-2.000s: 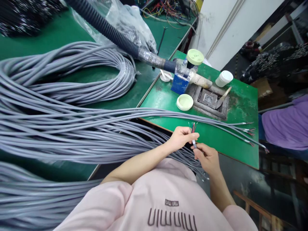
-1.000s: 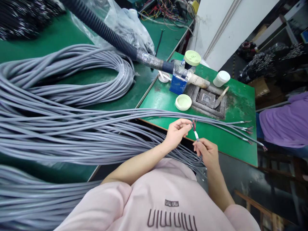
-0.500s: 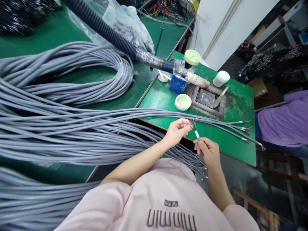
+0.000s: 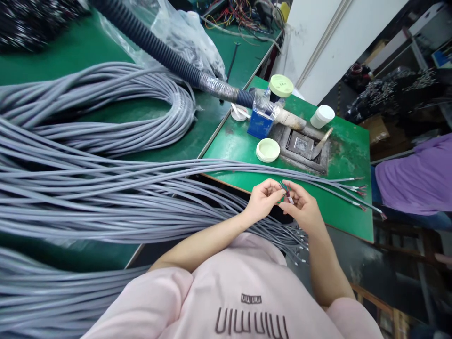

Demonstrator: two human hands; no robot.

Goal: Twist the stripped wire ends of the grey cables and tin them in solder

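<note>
Item in hand: one grey cable end, its white band (image 4: 290,200) and short coloured wires (image 4: 285,189) showing between the two hands, above the near edge of the green table (image 4: 229,147).

Left hand (image 4: 263,200): thumb and fingertips pinched on the coloured wires.

Right hand (image 4: 305,207): fingers and thumb curled about the cable end beside the white band, apparently grasping it (exact contacts partly hidden by the fingers).

Laid-out cables (image 4: 303,176): a small group, running across the table just inside its near edge; tips towards the right edge, at least one reaching past it. Several show red-toned wires beyond white bands.

Hanging cables (image 4: 278,233): many, grey, their ends gathered below the near edge.

State of the work, by judgement: a few ends set out, one being handled, its wires loose and bunched rather than neatly laid. Whether the laid-out ends are finished or waiting cannot be told; the hanging ends are too small to read.

Also on the table: grimy metal well (image 4: 300,161) towards the far right corner, flat tool (image 4: 323,142) leaning across it; blue box (image 4: 259,123) and pale green dish (image 4: 267,150) nearer the left edge; white tub (image 4: 322,116) by the far edge.

Beyond the right edge: person in purple (image 4: 416,176).
</note>
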